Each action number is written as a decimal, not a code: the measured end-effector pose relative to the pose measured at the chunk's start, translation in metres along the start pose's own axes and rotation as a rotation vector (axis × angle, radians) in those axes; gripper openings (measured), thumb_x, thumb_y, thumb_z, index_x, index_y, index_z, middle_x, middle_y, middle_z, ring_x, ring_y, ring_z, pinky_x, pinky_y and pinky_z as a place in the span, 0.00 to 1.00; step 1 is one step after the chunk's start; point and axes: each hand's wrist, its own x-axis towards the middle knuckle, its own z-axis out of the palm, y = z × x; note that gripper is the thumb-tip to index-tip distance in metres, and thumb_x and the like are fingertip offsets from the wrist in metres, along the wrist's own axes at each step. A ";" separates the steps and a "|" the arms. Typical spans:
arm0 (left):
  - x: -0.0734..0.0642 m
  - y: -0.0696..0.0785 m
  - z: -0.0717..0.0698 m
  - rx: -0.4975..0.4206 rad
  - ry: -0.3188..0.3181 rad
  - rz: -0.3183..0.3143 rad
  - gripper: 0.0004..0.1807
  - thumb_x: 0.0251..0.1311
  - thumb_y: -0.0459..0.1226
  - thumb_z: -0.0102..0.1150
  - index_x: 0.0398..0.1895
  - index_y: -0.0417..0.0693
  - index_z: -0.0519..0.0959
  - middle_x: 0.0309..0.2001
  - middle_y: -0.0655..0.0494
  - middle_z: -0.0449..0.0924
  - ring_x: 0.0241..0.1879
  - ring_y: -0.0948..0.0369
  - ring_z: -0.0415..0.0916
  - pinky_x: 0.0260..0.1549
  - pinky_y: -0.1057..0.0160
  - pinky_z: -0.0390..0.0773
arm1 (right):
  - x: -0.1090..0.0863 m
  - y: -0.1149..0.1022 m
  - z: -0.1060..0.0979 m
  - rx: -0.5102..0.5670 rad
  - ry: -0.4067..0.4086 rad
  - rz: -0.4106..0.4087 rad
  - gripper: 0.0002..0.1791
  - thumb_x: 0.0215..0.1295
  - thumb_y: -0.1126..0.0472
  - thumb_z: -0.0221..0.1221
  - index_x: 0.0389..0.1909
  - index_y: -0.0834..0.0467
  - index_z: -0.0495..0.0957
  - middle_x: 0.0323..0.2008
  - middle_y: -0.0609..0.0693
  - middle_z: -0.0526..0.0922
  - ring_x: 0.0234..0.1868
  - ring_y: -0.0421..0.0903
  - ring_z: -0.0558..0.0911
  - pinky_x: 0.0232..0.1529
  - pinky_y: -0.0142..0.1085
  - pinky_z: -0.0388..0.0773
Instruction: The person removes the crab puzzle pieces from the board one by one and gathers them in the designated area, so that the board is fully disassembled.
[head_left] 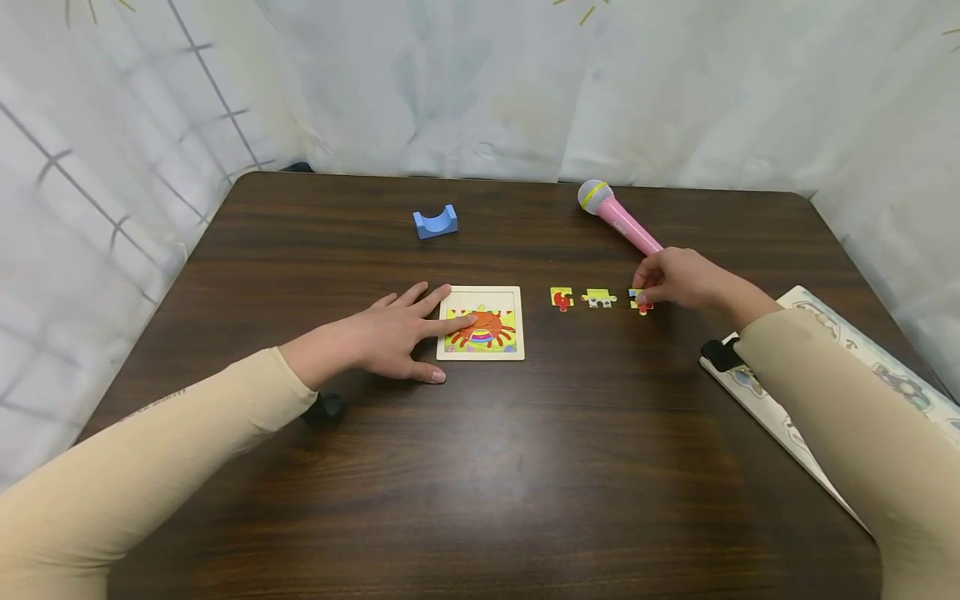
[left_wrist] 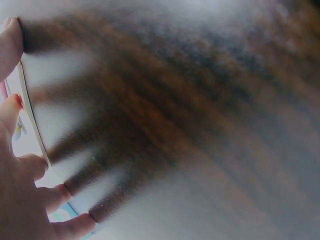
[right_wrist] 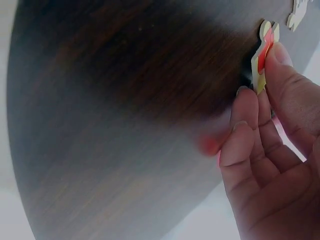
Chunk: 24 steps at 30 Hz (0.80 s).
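My left hand [head_left: 392, 335] lies with fingers spread at the left side of a small wooden puzzle tray [head_left: 480, 292]. Its index finger touches the red crab picture [head_left: 487, 330] inside the frame, below a bare pale strip. In the left wrist view the fingertips [left_wrist: 75, 226] reach along the tray's edge. Further right, my right hand [head_left: 678, 279] pinches a jigsaw piece [right_wrist: 265, 55] in red and yellow between thumb and fingers, close over the table. Two more jigsaw pieces, one red and yellow [head_left: 561, 298] and one mostly yellow [head_left: 598, 297], lie in a row between tray and hand.
A pink toy microphone [head_left: 630, 227] lies behind my right hand. Towards the table's back stands a blue curved block [head_left: 436, 222]. Under my right forearm is a white printed board [head_left: 772, 433]. Pale curtains [head_left: 450, 83] hang behind the dark wooden table [head_left: 510, 483].
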 end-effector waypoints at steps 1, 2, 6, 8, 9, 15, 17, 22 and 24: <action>0.000 0.000 0.000 -0.001 -0.001 -0.001 0.49 0.62 0.62 0.64 0.82 0.75 0.50 0.85 0.47 0.32 0.81 0.34 0.33 0.72 0.27 0.50 | 0.000 0.000 0.000 -0.002 0.002 -0.003 0.07 0.64 0.64 0.69 0.38 0.62 0.83 0.31 0.52 0.85 0.35 0.47 0.78 0.38 0.38 0.73; -0.001 0.000 0.000 -0.002 -0.002 -0.001 0.49 0.61 0.62 0.64 0.82 0.75 0.50 0.85 0.47 0.32 0.81 0.35 0.33 0.72 0.27 0.49 | 0.001 -0.001 0.000 -0.004 0.003 -0.006 0.07 0.63 0.64 0.69 0.38 0.62 0.83 0.31 0.52 0.85 0.35 0.47 0.78 0.38 0.38 0.73; -0.001 -0.001 0.000 -0.009 0.000 -0.001 0.49 0.61 0.61 0.65 0.82 0.75 0.50 0.85 0.47 0.32 0.81 0.35 0.32 0.72 0.27 0.49 | 0.001 -0.002 0.001 -0.010 0.012 -0.009 0.08 0.63 0.64 0.70 0.37 0.62 0.82 0.31 0.52 0.84 0.34 0.46 0.78 0.37 0.38 0.73; 0.000 -0.001 0.001 -0.011 0.000 -0.002 0.49 0.61 0.61 0.65 0.82 0.75 0.50 0.85 0.47 0.32 0.81 0.35 0.32 0.72 0.27 0.49 | 0.000 -0.003 0.001 -0.015 0.015 -0.012 0.08 0.62 0.64 0.70 0.37 0.62 0.82 0.31 0.52 0.84 0.34 0.46 0.78 0.37 0.38 0.73; 0.000 -0.001 0.001 -0.010 0.001 -0.001 0.48 0.62 0.61 0.65 0.82 0.76 0.50 0.85 0.47 0.32 0.81 0.35 0.32 0.72 0.27 0.49 | -0.001 -0.004 0.001 -0.016 0.018 -0.013 0.08 0.63 0.64 0.70 0.37 0.62 0.82 0.31 0.52 0.84 0.34 0.46 0.78 0.37 0.38 0.73; 0.000 -0.001 0.001 -0.007 0.003 0.003 0.48 0.62 0.61 0.64 0.82 0.75 0.51 0.85 0.46 0.32 0.81 0.34 0.32 0.71 0.26 0.49 | -0.002 -0.005 0.001 -0.011 0.019 -0.014 0.08 0.63 0.63 0.70 0.38 0.62 0.81 0.31 0.53 0.84 0.34 0.47 0.78 0.37 0.38 0.73; 0.000 -0.001 0.001 -0.005 0.004 0.004 0.48 0.62 0.61 0.64 0.82 0.75 0.51 0.85 0.46 0.32 0.81 0.34 0.32 0.71 0.26 0.50 | -0.002 -0.005 0.001 -0.012 0.020 -0.014 0.08 0.63 0.63 0.70 0.37 0.62 0.81 0.31 0.52 0.84 0.34 0.46 0.78 0.37 0.38 0.73; 0.000 0.000 0.001 -0.009 -0.003 -0.002 0.48 0.62 0.62 0.64 0.82 0.76 0.51 0.85 0.47 0.32 0.82 0.35 0.32 0.72 0.27 0.49 | -0.001 -0.004 0.002 -0.014 0.018 -0.015 0.08 0.63 0.63 0.70 0.37 0.62 0.81 0.31 0.52 0.84 0.34 0.46 0.78 0.38 0.38 0.73; 0.000 0.000 0.001 -0.011 -0.001 -0.001 0.48 0.62 0.62 0.64 0.82 0.76 0.51 0.85 0.47 0.32 0.82 0.35 0.32 0.72 0.27 0.49 | -0.001 -0.004 0.002 -0.012 0.015 -0.015 0.08 0.63 0.63 0.70 0.37 0.62 0.81 0.31 0.52 0.84 0.34 0.46 0.78 0.38 0.38 0.73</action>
